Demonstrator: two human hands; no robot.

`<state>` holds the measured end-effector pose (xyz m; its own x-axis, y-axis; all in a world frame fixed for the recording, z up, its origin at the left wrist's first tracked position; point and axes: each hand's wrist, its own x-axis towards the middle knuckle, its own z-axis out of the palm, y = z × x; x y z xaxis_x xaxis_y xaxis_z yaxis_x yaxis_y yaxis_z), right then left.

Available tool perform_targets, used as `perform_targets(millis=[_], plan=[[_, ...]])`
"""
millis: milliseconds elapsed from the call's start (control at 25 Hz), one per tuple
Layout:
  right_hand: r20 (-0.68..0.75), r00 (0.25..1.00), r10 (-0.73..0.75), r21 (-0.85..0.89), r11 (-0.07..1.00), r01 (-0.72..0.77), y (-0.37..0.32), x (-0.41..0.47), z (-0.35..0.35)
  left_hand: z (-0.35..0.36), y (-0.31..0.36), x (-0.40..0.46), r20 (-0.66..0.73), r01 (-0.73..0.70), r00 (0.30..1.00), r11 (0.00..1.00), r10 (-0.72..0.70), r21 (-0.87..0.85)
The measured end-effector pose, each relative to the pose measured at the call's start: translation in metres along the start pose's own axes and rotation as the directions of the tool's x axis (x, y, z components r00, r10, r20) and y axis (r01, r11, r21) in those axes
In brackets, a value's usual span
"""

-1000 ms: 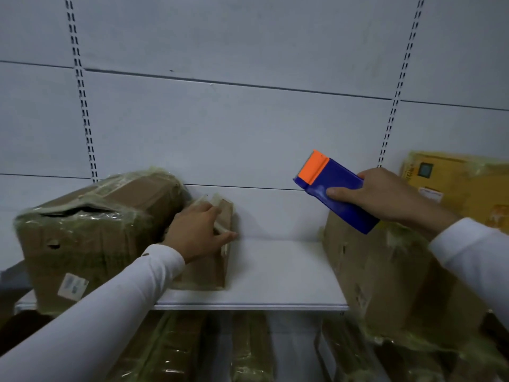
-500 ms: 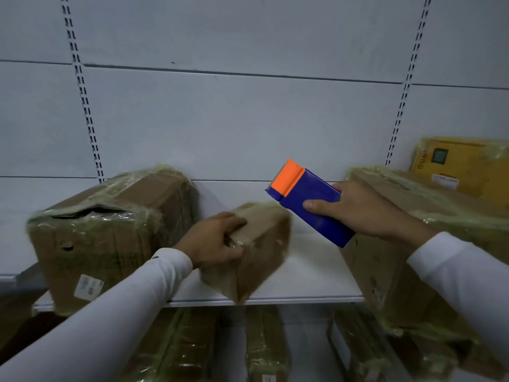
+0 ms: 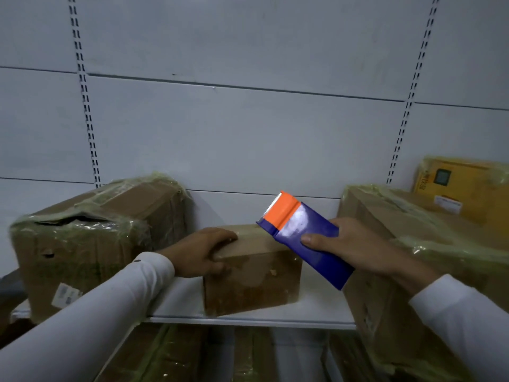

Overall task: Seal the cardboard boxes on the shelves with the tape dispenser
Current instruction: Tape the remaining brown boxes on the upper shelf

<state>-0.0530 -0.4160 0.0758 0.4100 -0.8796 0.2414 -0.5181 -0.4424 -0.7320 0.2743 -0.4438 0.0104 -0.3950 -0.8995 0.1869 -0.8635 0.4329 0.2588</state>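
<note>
Small cardboard box (image 3: 252,271) at the front of the white shelf (image 3: 316,304); left hand (image 3: 202,250), fingers curled, grips its top left edge. Right hand (image 3: 355,248) holds the blue-and-orange tape dispenser (image 3: 300,235) tilted above the box's right end.

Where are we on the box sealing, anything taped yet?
Looks done: the big box at left and the big box at right already carry glossy wrap or tape. In hand: left hand grips the small box on the shelf; right hand holds the tape dispenser above it, not touching. Left: no fresh tape is visible on the small box.
</note>
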Motion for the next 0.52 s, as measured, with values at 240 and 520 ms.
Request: perform_targets(millis=[240,520], plan=[[0.156,0.988,-0.022,0.122,0.993,0.003,0.014,0.010,0.002,-0.007,-0.001,0.005,0.073,0.035,0.997,0.995,-0.028,-0.092],[0.194,0.981,0.006,0.066,0.998,-0.019,-0.001,0.012,0.012,-0.012,-0.002,0.009,-0.062,-0.059,0.996,0.994,0.064,0.087]])
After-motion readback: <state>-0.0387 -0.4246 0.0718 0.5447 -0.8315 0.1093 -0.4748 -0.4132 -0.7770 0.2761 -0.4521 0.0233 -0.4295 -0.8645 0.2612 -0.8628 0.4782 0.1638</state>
